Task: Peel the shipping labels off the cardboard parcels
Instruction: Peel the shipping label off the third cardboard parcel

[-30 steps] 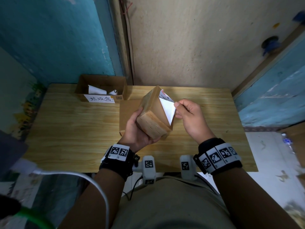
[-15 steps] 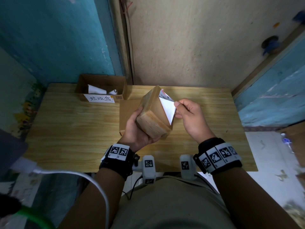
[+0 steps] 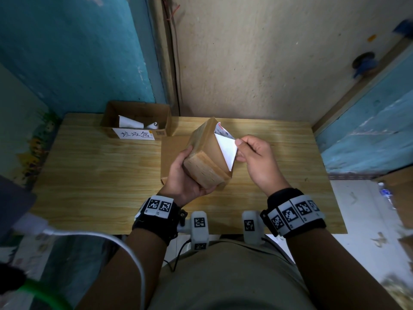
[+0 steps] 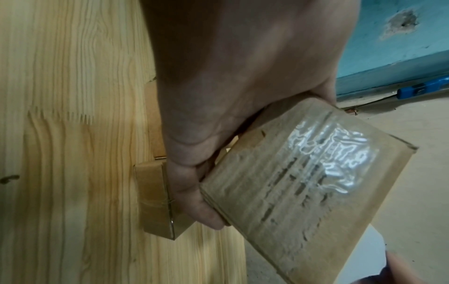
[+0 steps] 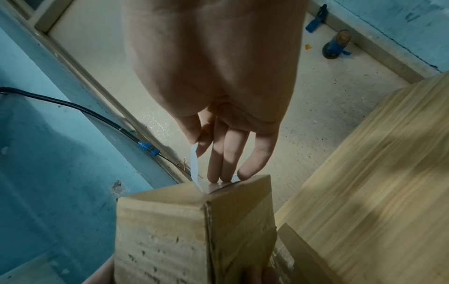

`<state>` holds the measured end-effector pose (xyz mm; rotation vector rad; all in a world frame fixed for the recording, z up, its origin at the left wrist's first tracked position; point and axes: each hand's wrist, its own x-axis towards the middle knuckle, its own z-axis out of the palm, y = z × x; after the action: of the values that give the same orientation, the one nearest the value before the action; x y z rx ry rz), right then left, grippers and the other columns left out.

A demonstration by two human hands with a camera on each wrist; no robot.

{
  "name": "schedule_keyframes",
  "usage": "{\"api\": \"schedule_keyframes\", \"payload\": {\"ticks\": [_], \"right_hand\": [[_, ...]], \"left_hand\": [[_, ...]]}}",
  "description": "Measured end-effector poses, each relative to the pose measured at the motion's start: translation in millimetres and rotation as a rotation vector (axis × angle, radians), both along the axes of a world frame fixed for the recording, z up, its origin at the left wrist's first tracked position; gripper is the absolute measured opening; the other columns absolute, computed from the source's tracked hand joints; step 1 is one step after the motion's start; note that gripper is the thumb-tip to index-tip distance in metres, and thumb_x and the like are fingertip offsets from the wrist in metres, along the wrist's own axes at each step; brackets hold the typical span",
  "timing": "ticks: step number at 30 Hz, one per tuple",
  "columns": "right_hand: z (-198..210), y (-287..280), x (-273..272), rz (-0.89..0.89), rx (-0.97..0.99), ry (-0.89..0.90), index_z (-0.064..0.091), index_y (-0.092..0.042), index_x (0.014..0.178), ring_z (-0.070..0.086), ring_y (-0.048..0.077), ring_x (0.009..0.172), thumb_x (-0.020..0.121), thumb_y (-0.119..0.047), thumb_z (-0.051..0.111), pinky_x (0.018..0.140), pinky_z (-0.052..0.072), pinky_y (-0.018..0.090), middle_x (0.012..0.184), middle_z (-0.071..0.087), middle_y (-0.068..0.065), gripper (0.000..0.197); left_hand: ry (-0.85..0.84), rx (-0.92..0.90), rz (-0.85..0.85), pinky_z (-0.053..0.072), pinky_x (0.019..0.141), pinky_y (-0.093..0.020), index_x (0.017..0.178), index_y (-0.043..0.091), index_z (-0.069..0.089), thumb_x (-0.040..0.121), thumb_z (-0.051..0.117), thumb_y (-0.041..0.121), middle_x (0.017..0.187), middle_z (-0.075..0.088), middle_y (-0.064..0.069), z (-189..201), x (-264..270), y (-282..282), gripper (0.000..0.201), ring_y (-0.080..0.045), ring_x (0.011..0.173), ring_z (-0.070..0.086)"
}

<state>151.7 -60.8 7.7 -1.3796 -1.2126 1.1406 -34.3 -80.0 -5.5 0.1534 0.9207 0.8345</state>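
Note:
A small brown cardboard parcel (image 3: pixel 206 162) is held tilted above the wooden table, its taped end (image 4: pixel 303 182) toward me. My left hand (image 3: pixel 181 175) grips it from below and the left side. A white shipping label (image 3: pixel 225 148) is partly lifted off the parcel's right face, blank back showing, printed part still stuck at the top. My right hand (image 3: pixel 240 148) pinches the lifted label edge (image 5: pixel 194 163) between thumb and forefinger. Its other fingertips (image 5: pixel 226 176) touch the parcel's top edge (image 5: pixel 194 196).
A flat cardboard parcel (image 3: pixel 172 157) lies on the table (image 3: pixel 89 175) under the held one. An open cardboard box (image 3: pixel 136 119) with a handwritten sign holds peeled white labels at the table's back left. Walls stand close behind and to the sides.
The right hand has drawn the label edge slightly to the right and down, so a little more white backing shows. The left hand and parcel stay nearly still.

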Motion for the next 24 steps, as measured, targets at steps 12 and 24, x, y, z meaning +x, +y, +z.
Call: {"api": "schedule_keyframes", "payload": {"ticks": [12, 24], "right_hand": [[-0.6, 1.1, -2.2, -0.003, 0.014, -0.010, 0.059, -0.019, 0.071, 0.050, 0.012, 0.065, 0.092, -0.030, 0.057, 0.076, 0.052, 0.042, 0.058, 0.055, -0.016, 0.024], [6.3, -4.2, -7.0, 0.056, 0.015, -0.014, 0.064, -0.010, 0.087, 0.063, 0.014, 0.087, 0.096, -0.023, 0.072, 0.085, 0.052, 0.032, 0.089, 0.068, 0.004, 0.017]], "left_hand": [[0.005, -0.004, 0.014, 0.044, 0.091, -0.049, 0.117, 0.021, 0.063, 0.082, 0.055, 0.060, 0.114, 0.067, -0.011, 1.3, -2.4, -0.2, 0.053, -0.035, 0.106, 0.061], [0.009, -0.002, 0.015, 0.045, 0.091, -0.047, 0.116, 0.021, 0.064, 0.081, 0.055, 0.061, 0.109, 0.070, -0.010, 4.3, -3.0, -0.7, 0.054, -0.033, 0.105, 0.063]]}}
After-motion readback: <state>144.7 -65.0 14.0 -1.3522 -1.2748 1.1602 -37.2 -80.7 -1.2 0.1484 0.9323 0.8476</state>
